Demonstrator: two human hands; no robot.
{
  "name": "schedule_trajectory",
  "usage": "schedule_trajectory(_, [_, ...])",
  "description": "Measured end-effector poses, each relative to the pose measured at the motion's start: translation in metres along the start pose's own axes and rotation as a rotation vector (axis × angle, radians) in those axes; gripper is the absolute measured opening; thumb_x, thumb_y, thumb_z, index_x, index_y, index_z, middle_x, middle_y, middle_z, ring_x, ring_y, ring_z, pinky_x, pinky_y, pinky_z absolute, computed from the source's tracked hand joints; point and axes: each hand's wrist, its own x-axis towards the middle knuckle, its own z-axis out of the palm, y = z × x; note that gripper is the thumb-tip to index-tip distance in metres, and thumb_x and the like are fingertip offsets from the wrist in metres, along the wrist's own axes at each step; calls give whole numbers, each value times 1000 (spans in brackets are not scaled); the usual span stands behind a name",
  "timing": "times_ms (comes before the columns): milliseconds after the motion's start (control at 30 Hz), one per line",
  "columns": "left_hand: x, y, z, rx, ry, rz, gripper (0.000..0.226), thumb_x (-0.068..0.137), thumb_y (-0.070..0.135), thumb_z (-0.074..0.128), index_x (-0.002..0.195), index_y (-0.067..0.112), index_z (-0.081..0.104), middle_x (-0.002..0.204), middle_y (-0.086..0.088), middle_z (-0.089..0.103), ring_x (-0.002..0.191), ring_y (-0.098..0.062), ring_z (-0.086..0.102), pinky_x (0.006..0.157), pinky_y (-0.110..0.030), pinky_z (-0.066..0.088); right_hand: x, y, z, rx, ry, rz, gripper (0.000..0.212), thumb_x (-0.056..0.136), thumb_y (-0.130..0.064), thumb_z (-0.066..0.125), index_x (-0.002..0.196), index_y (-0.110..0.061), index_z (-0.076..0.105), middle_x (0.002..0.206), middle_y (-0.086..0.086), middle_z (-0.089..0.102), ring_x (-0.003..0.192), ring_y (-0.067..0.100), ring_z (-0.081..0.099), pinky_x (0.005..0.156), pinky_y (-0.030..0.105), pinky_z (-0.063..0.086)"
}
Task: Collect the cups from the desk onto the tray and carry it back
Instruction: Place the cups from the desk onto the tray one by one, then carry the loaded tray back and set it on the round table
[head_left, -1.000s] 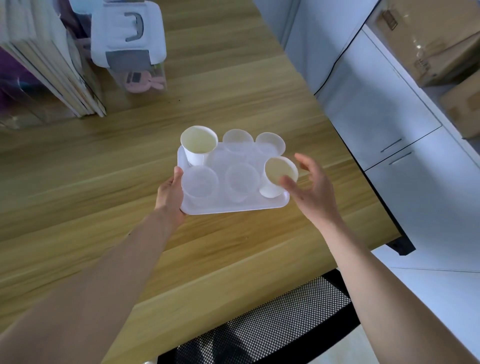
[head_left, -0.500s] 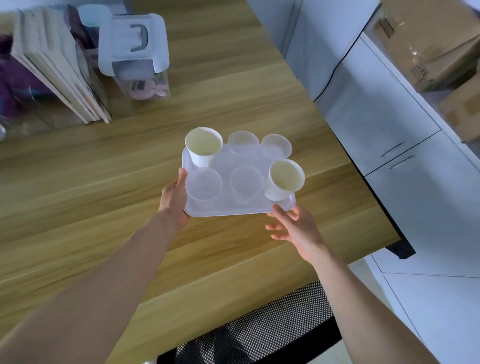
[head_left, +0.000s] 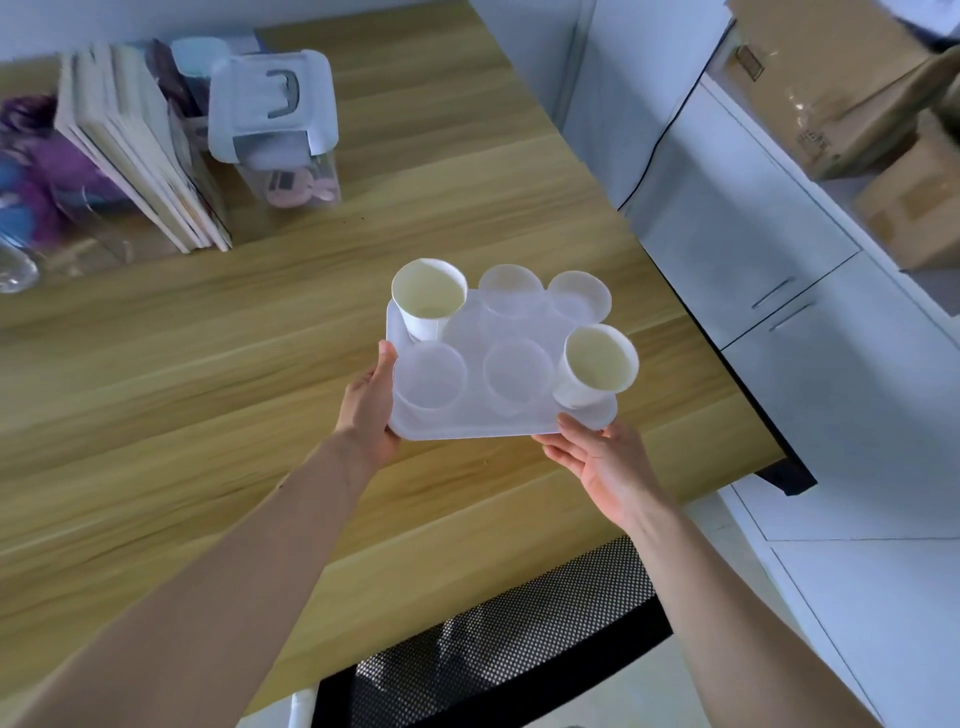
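Tray (head_left: 467, 428), translucent white, held just above the worktop (head_left: 208, 364) near its right-hand edge, loaded with six cups. A white paper cup (head_left: 428, 301) stands at the tray's far-left corner; a second paper cup (head_left: 595, 366) stands at its near-right corner and leans a little outward. Four clear plastic cups fill the remaining places: two along the far side (head_left: 510, 291) (head_left: 579, 299) and two along the near side (head_left: 428, 376) (head_left: 518, 375). My left hand (head_left: 366, 402) grips the tray's left edge, thumb on the rim and fingers underneath. My right hand (head_left: 597, 457) cups the tray's near-right corner from below, fingers closed up against the underside. No further cups show on the worktop around the tray, so I judge collecting done and carrying in hand. To do this step well I should keep the tray level, since the cups look light and the leaning one sits close to the rim; both hands should rise together, slowly, and clear the mesh chair back (head_left: 493, 665) below the tray before I turn away.
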Motion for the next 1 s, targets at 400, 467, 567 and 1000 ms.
schedule_trajectory(400, [-52,-25,-17,-34,-515,3,80,81,80,33,128,22,60,125,1,71,117,-18,66,92,-34,56,-85,16,-7,134,107,-116,31,83,-3,67,113,-11,63,98,8,75,87,25,73,89,39,52])
schedule_trajectory(467, [-59,-32,-23,-5,-555,0,95,51,86,61,119,22,60,111,6,77,104,-14,72,84,-34,58,-103,22,-6,130,123,-138,33,86,-3,66,118,-12,61,103,8,75,91,25,73,90,38,52])
schedule_trajectory(567, [-63,-37,-37,48,-758,12,95,57,61,85,136,19,53,136,-3,64,123,-22,62,93,-35,54,-131,33,-5,142,172,-170,35,87,-4,66,120,-14,61,105,7,74,91,23,72,88,36,53])
schedule_trajectory(1000, [-116,-87,-8,326,-1017,-16,83,66,-5,81,140,14,48,137,-12,61,124,-31,61,101,-44,51,-244,90,-38,305,482,-237,20,91,-3,61,110,-6,65,90,6,78,81,18,75,73,28,59])
